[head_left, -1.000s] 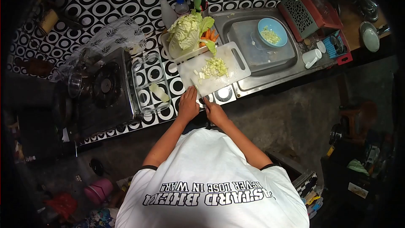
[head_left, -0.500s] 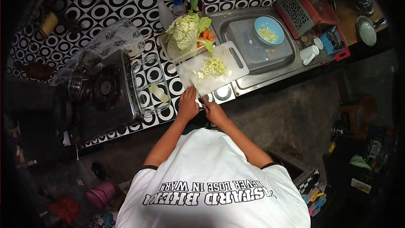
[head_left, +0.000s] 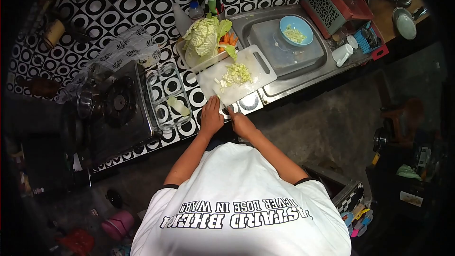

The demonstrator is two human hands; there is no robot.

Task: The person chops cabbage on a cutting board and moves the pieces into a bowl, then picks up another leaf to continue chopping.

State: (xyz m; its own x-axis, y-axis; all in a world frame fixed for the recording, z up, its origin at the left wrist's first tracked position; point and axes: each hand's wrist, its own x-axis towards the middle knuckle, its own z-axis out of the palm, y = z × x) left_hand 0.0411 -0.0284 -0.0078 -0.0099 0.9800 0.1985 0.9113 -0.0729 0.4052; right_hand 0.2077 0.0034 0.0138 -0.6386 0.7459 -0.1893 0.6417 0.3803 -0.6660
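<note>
My left hand (head_left: 212,116) lies at the near left edge of the white cutting board (head_left: 258,78), its fingers together and pressing on a piece of cabbage mostly hidden beneath them. Close beside it, my right hand (head_left: 242,123) is closed around a knife, of which only a little of the blade shows between the hands. Chopped cabbage (head_left: 238,74) is heaped on the middle of the board, with a few pale bits to its left.
Behind the board, a container holds a cabbage (head_left: 201,40) and carrots (head_left: 229,39). A glass dish (head_left: 166,85) with a cabbage leaf (head_left: 178,106) stands left, beside the stove (head_left: 118,128). A blue bowl (head_left: 296,31) with chopped pieces sits over the sink (head_left: 308,78).
The whole view has shifted slightly. Both hands stay at the near edge of the board, with hardly any visible movement, and the chopped heap looks the same.
</note>
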